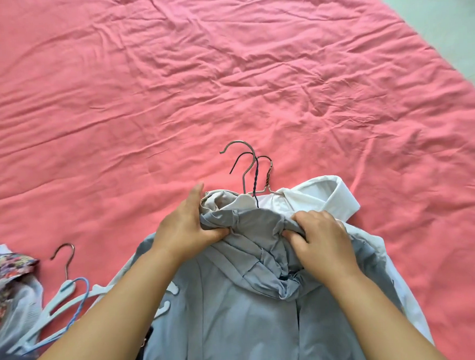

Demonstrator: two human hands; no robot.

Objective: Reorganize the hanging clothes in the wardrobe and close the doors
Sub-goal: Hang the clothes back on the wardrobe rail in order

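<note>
Left hand: the left hand (188,226) grips the bunched hood of a grey-blue jacket (238,317), thumb tucked into the folds, fingers laid along the hood's outer edge.
Right hand: the right hand (320,241) clutches the other side of the same hood, fingers curled into the cloth.
Jacket: spread on a bed under a wrinkled pink sheet (225,70), its hood between the two hands, its body running back beneath both forearms.
White shirt: a white shirt (330,195) lies under the jacket, its collar showing just beyond the right hand.
Hanger hooks: three wire hanger hooks (253,168) stick out of the garments just past the fingertips, between the hands.
Spare hangers: pale plastic and blue hangers (69,296) lie outside the left forearm, a brown hook among them.
Floral cloth: a floral garment (4,272) sits farther out from the left hand, cut off by the frame edge.
Hard to tell: the hanger frames are hidden inside the clothes; which hook serves which garment cannot be made out.
Floor: a pale floor (442,17) shows far beyond the right hand.
</note>
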